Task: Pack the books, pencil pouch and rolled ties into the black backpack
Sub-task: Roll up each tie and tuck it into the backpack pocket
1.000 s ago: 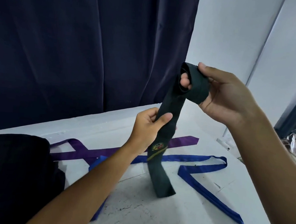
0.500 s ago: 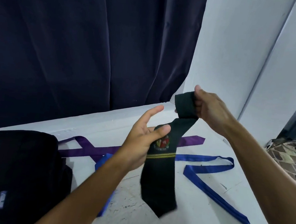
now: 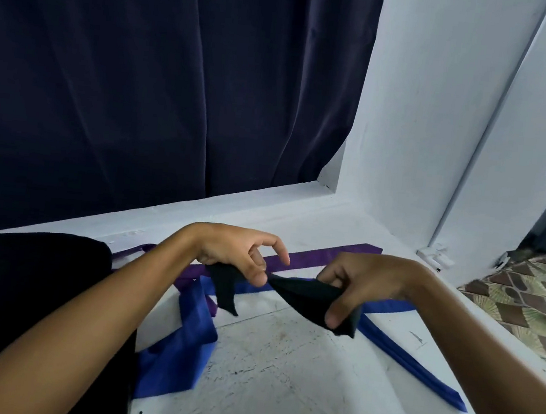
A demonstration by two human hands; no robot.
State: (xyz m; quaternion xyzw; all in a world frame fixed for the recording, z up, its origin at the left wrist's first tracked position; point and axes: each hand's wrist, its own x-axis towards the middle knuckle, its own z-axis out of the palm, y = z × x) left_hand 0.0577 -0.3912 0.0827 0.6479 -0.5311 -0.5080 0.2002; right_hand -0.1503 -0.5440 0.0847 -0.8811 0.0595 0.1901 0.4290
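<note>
head | both grips hold dark tie | scuffed white table | navy curtain

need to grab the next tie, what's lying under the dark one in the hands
Below the dark tie, held between left hand and right hand, the purple tie and blue tie lie crossed on the white table. Their crossing point is partly hidden by hands and cloth.
</note>
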